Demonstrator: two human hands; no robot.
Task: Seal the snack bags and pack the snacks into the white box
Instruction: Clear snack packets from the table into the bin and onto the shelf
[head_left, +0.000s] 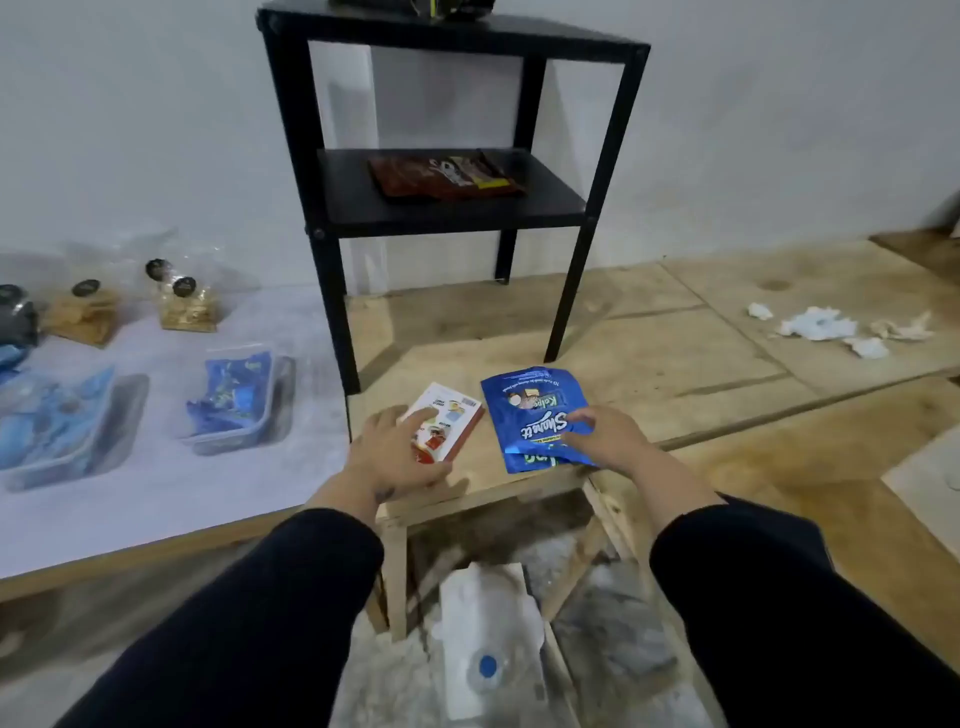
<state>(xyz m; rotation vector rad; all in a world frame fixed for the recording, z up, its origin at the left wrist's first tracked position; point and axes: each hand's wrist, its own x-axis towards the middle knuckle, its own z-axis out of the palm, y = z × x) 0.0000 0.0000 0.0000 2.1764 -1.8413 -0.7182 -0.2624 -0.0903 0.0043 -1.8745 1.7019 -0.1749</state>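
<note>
Far left, on white sheet (156, 467): 2 clear packs of pale snacks (78, 317) and (187, 312) with dark round labels, tops not readable as sealed or open. Nearer: 2 clear tubs (67, 431) and (239, 400) holding blue wrappers. Risk: these lie well apart from the hands and could be missed in packing.

Centre, near: low wooden surface (623, 374).

Left hand (395, 447): fingers spread and relaxed, flat on a small carton (447, 431), white with red print; thumb at its near edge, no clear curl round it. Carton lies near the surface's front edge. Risk: a push or loose lift could slide it off to the floor.

Blue bag (535, 415): flat, just right of the carton, bottom end at the front edge. Right hand (602, 436): fingers bent over the bag's right side, appearing to pinch it. The mouth is not clearly shown; sealed or not, cannot tell. Risk: lifting it unsealed may spill contents; a crooked press may leave the seal gapped.

Centre, far: black shelf (452, 208) with a dark brown bag (441, 179) on its lower level. Risk: overlooked.

Below surface, nearest: white item (483, 613) with blue dot (487, 666), possibly the white box; blurred, cannot confirm. Risk: packing blind beneath the surface.

Far right: crumpled paper scraps (821, 325).
</note>
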